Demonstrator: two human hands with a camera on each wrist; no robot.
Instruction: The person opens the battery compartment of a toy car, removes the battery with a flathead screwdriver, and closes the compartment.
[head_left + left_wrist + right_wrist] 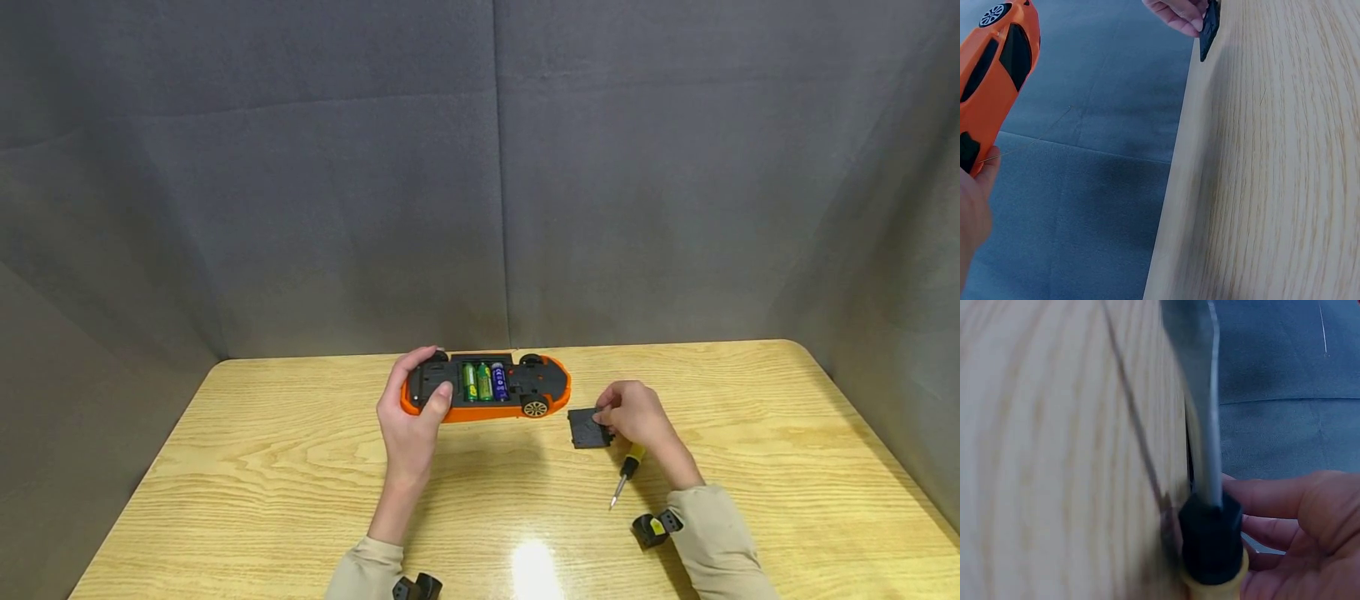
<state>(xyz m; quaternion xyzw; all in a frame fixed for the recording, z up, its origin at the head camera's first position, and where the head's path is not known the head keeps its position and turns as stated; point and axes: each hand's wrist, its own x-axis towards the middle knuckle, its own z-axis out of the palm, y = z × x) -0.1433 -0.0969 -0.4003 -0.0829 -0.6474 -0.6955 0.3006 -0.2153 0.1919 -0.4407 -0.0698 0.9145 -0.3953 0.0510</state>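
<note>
My left hand [408, 425] grips the rear of an orange toy car [543, 382], raised over the table with its black underside facing me. In the open battery compartment sit two green batteries [477, 383] and one purple battery [500, 382], side by side. The left wrist view shows the car's orange side [997, 75]. To the right, my right hand [636, 410] pinches a thin black battery cover [587, 430] by its edge. Beneath that hand a screwdriver [630, 464] with a yellow and black handle lies on the wood; its shaft and black collar [1211, 540] loom large in the right wrist view.
The pale wooden table [285, 475] has its far edge just behind the car. A grey cloth wall [360, 208] stands behind and at both sides. Wrist cameras [651, 530] are strapped near both sleeves.
</note>
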